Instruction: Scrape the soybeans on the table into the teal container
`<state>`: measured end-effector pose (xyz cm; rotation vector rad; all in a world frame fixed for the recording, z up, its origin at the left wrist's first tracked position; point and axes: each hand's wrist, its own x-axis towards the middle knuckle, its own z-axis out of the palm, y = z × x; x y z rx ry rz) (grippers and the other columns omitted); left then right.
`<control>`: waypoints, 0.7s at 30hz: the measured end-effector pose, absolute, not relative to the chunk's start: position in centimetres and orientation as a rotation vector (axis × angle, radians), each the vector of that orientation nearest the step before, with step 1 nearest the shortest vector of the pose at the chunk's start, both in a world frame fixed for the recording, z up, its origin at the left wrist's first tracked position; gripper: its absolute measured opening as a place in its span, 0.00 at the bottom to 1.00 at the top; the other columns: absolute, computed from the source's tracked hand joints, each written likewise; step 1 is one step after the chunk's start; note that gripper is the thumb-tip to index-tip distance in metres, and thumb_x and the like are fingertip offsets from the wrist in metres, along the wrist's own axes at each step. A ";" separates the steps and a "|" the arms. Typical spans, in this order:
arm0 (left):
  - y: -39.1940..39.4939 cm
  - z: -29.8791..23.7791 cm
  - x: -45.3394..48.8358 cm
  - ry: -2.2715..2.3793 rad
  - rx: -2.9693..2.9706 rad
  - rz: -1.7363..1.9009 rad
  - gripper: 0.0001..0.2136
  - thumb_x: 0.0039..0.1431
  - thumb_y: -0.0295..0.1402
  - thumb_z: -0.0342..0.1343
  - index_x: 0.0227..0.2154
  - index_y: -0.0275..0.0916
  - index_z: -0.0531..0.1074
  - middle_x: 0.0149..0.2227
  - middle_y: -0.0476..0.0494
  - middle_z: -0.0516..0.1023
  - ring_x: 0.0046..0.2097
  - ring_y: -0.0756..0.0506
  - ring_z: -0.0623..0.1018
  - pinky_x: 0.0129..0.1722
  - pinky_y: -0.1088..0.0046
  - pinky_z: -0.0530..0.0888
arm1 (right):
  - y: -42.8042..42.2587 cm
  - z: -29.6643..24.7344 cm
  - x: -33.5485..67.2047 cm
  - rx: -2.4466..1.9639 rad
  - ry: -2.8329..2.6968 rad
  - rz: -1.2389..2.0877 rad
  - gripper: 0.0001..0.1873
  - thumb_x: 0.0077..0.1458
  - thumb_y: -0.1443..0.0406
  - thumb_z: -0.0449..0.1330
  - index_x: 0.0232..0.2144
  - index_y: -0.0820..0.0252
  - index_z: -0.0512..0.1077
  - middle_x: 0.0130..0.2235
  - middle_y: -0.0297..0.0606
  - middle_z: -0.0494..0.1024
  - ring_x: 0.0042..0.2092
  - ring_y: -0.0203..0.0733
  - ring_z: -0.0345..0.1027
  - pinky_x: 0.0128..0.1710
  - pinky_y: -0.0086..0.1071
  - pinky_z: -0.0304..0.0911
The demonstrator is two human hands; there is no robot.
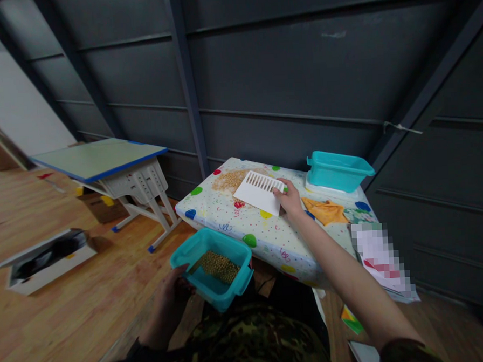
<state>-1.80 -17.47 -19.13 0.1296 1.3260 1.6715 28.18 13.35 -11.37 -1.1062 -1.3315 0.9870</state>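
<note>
My left hand (178, 284) grips the near left side of a teal plastic bin (224, 244), its fingers partly hidden. Tan soybean-like beans (219, 266) cover part of the bin's floor. It is held just off the table's front edge, above my lap. My right hand (289, 197) is closed on the right edge of a white slotted board (258, 193), thumb on top. The board lies low over the table (227, 217), its slots toward the back. Loose beans (229, 180) are spread on the patterned tablecloth behind and left of the board.
A second teal bin (338, 173) stands on a white lid at the back right, with an orange cloth (326, 210) before it. Papers (381, 260) overhang the right side. A green-topped desk (98, 156) and open box (47, 264) are left. A dark panelled wall (292, 70) rises behind.
</note>
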 end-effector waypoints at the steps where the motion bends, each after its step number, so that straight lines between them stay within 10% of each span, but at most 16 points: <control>1: -17.4 -19.1 -1.8 1.330 0.134 1.677 0.23 0.42 0.40 0.89 0.23 0.46 0.75 0.17 0.59 0.70 0.22 0.48 0.75 0.23 0.72 0.75 | 13.3 -11.4 28.1 -1.098 -1.332 0.996 0.42 0.42 0.41 0.72 0.58 0.45 0.77 0.41 0.36 0.80 0.43 0.55 0.73 0.44 0.46 0.73; 21: -17.4 -19.8 -1.7 1.372 0.175 1.709 0.23 0.44 0.41 0.87 0.23 0.47 0.74 0.18 0.58 0.70 0.21 0.48 0.74 0.23 0.71 0.74 | 14.3 -13.0 27.8 -1.000 -1.321 1.075 0.34 0.48 0.48 0.80 0.56 0.47 0.84 0.43 0.38 0.89 0.44 0.57 0.83 0.43 0.45 0.81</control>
